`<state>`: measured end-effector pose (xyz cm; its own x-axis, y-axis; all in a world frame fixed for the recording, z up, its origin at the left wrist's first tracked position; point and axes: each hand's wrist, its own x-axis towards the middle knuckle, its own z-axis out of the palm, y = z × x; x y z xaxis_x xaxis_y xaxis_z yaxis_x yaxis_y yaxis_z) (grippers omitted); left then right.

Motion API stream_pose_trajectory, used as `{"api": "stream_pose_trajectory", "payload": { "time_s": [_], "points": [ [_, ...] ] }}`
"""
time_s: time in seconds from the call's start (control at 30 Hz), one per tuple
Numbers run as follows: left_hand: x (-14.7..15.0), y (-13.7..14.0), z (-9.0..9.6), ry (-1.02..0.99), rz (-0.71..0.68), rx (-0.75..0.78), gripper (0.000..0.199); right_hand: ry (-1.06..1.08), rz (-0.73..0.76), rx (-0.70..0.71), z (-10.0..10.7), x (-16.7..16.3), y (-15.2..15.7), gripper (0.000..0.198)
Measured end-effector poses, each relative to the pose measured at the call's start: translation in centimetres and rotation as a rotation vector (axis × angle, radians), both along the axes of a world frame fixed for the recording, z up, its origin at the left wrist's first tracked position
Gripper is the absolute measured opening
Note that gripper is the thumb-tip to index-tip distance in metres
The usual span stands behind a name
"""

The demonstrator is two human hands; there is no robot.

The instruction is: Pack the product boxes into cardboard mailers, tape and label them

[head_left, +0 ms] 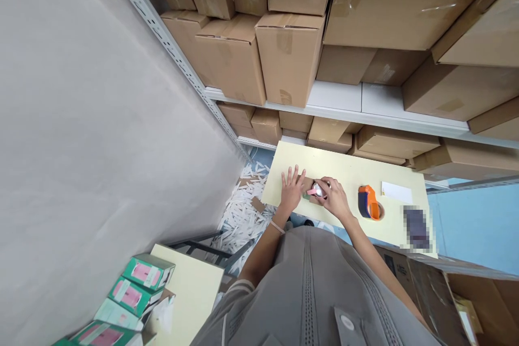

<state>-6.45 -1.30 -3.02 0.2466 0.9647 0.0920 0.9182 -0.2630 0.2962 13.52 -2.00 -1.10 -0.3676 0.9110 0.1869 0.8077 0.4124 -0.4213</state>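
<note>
My left hand (291,193) lies with fingers spread on the pale yellow table (344,165), its fingertips at the edge of a small brown cardboard piece (307,183). Beside it, my right hand (335,199) has its fingers curled around a small round shiny thing (317,190) with a pink strip sticking out. I cannot make out exactly what this round thing is; the fingers cover part of it. It rests on or just above the cardboard. To the right of my right hand sits an orange and dark blue tape dispenser (368,203).
A white card (396,192) and a blurred dark rectangle (417,227) lie at the table's right. Shelves with cardboard boxes (287,59) rise behind. Paper strips (239,211) cover the floor at left. Green boxes (138,294) stand on another table (194,281).
</note>
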Motion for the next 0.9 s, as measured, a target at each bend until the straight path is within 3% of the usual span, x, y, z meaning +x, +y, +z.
{"api": "stream_pose_trajectory", "payload": {
  "time_s": [0.17,0.47,0.67,0.9],
  "points": [
    [-0.3,-0.3,-0.4,0.133,-0.036,0.042,0.061,-0.050,0.010,0.042,-0.9,0.1,0.2,0.031],
    [-0.3,-0.5,-1.6,0.139,-0.040,0.025,0.059,-0.075,-0.011,0.006,-2.1,0.5,-0.3,0.039],
    [-0.5,-1.0,-2.2,0.140,0.036,0.002,0.062,-0.125,0.133,-0.028,-2.7,1.9,-0.8,0.072],
    [-0.2,-1.4,-1.3,0.102,0.041,-0.057,0.060,0.029,0.015,-0.037,-2.9,1.5,-0.6,0.060]
  ]
}}
